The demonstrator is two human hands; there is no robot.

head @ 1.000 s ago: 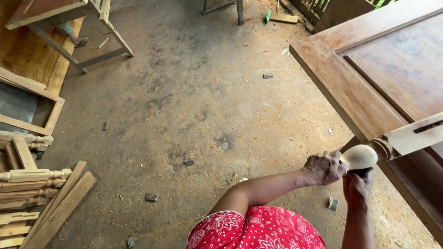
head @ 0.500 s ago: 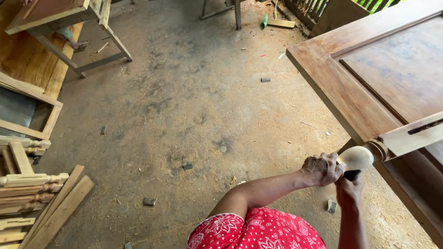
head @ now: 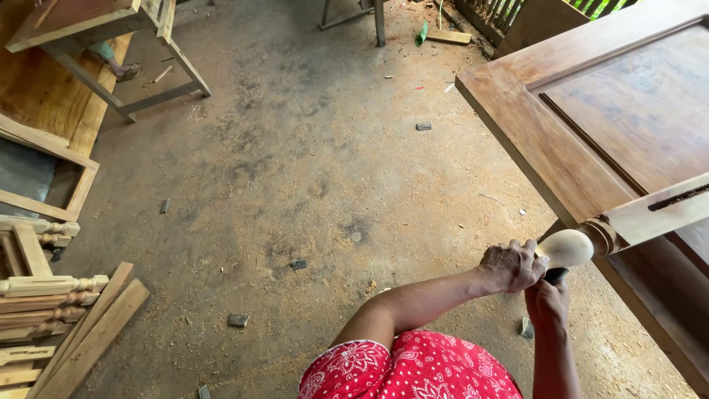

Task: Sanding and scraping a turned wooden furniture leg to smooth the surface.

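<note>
So the person's left hand point(head: 509, 266) is curled around the rounded knob end of a pale turned wooden post point(head: 591, 240), steadying it where it sticks out past the panelled door point(head: 561, 140). Just below, the right hand point(head: 548, 301) pinches a small dark block point(head: 555, 275) against the knob's underside, probably for sanding.

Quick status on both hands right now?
Left hand: closed on the rounded post end.
Right hand: closed on a small dark object beneath it.
</note>
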